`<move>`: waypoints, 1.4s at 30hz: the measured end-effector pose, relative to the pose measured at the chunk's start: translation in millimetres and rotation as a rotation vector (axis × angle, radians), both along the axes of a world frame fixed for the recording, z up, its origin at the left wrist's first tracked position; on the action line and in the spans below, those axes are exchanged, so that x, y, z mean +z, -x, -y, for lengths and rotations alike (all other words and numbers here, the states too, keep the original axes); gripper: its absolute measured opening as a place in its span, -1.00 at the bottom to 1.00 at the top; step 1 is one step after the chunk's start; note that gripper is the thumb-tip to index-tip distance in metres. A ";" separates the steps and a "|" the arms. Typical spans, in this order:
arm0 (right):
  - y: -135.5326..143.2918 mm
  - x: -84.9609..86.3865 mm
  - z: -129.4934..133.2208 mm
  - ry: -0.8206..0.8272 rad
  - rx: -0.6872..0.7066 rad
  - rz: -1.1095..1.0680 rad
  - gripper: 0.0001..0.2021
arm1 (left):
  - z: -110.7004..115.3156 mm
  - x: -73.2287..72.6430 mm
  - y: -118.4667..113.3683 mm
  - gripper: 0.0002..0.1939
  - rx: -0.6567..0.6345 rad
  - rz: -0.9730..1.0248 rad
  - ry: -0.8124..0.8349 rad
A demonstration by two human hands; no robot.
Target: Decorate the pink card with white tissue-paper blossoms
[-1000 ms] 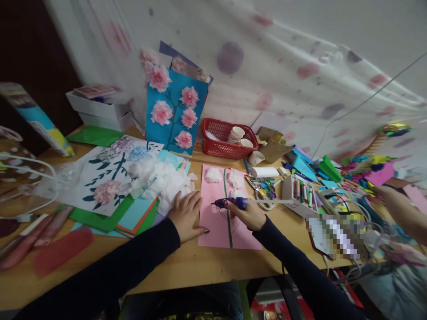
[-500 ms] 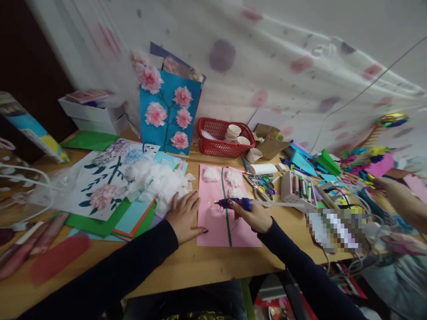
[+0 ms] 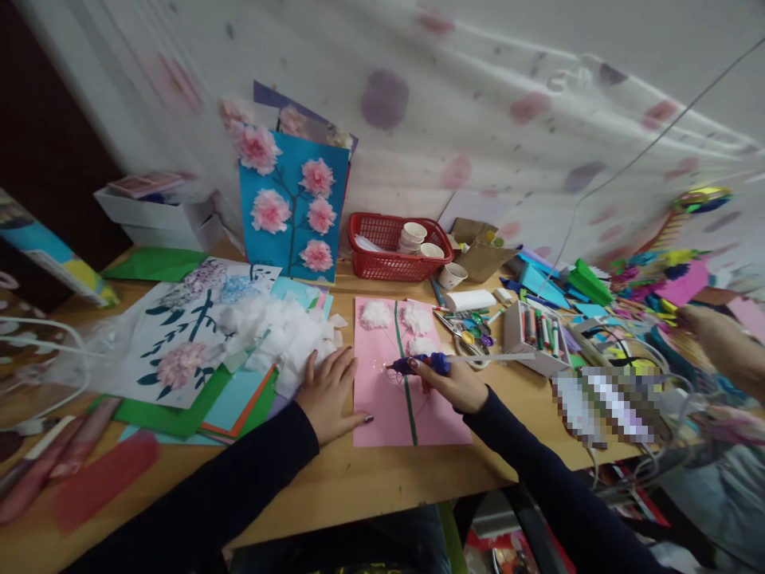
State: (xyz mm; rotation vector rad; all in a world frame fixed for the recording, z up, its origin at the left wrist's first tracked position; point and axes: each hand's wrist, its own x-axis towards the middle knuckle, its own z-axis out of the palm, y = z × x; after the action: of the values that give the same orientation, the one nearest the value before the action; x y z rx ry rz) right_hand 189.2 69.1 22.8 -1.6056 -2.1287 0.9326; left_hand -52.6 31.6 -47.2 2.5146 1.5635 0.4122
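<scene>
A pink sheet (image 3: 379, 414) lies on the table with a green stem line down it and several white fluffy flowers (image 3: 375, 314) at its top. My right hand (image 3: 457, 384) is wrapped round a blue glue gun (image 3: 433, 363), whose tip points left, over the sheet's middle, close to a clear shiny ring of glue (image 3: 378, 363). A long pale glue stick juts out to the right. My left hand (image 3: 328, 396) rests with fingers spread at the sheet's left edge, thumb on the paper, beside a heap of white tissue pieces (image 3: 287, 331).
Behind stand a blue flower picture (image 3: 292, 211) and a red basket (image 3: 391, 267) with paper cups. Scissors (image 3: 466, 343) and a box of markers (image 3: 538, 339) lie right. Coloured papers (image 3: 197, 414) are at the left. Another person's arm (image 3: 723, 351) shows at far right.
The view has shifted slightly. The glue gun's tip has moved a little down and right of the glue ring, which looks more complete. My left hand stays on the sheet's edge.
</scene>
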 end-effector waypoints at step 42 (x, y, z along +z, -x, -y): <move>12.9 7.1 -10.7 -0.215 0.040 0.127 -0.61 | -0.1 0.8 -0.6 -0.15 -0.009 -0.009 -0.013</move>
State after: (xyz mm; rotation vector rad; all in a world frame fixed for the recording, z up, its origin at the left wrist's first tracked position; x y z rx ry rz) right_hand 176.3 79.8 29.9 -1.5566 -2.2655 0.6019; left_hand -52.0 31.7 -46.4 2.5361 1.5569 0.4120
